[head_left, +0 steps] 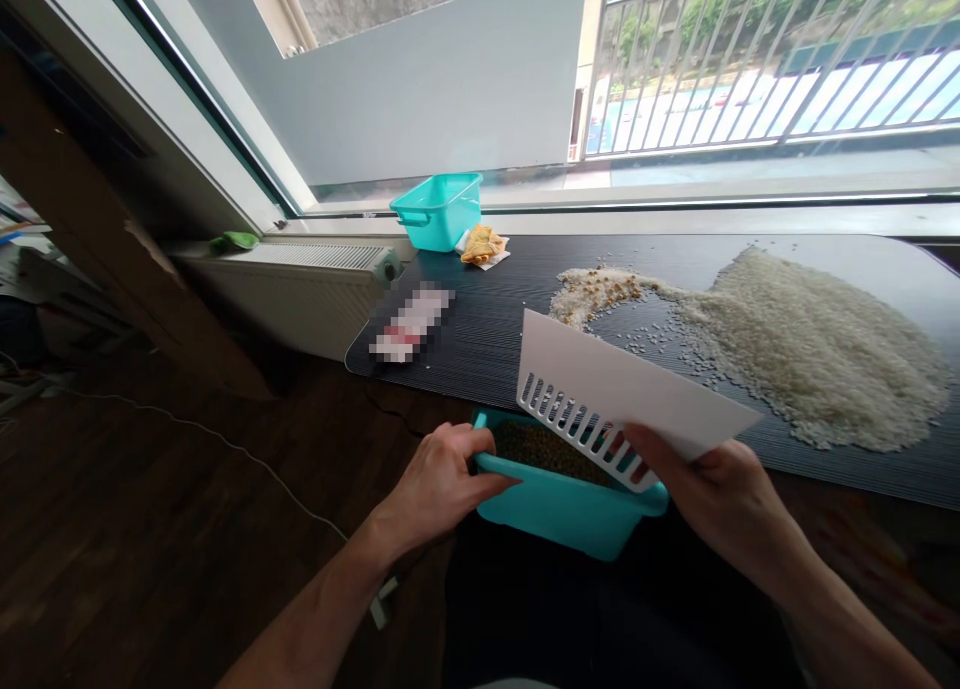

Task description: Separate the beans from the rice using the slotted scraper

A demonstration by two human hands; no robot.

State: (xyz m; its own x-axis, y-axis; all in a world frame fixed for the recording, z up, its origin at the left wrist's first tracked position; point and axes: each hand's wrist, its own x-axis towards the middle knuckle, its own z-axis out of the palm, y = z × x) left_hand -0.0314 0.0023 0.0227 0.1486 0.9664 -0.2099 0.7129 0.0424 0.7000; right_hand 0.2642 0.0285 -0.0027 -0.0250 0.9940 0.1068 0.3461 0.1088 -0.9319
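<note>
My left hand (444,477) is closed on the left rim of a turquoise plastic basket (555,509), which is at the table's near edge, in front of my lap. Small brownish grains (540,447) lie inside it. In my right hand (712,479) is a white plastic sheet with a row of slots (622,374), tilted over the basket's right part and hiding some of it. Beyond the sheet, a large pile of white rice (817,349) spreads over the dark table. A smaller patch of rice mixed with yellowish-brown grains (600,287) trails off to its left.
On the far left corner of the table (495,319) stand a second turquoise basket (442,209) and a crumpled yellow cloth-like thing (484,245). A blurred-out flat object (412,324) lies nearer. A radiator (300,279) and window border the table; a white cable crosses the floor.
</note>
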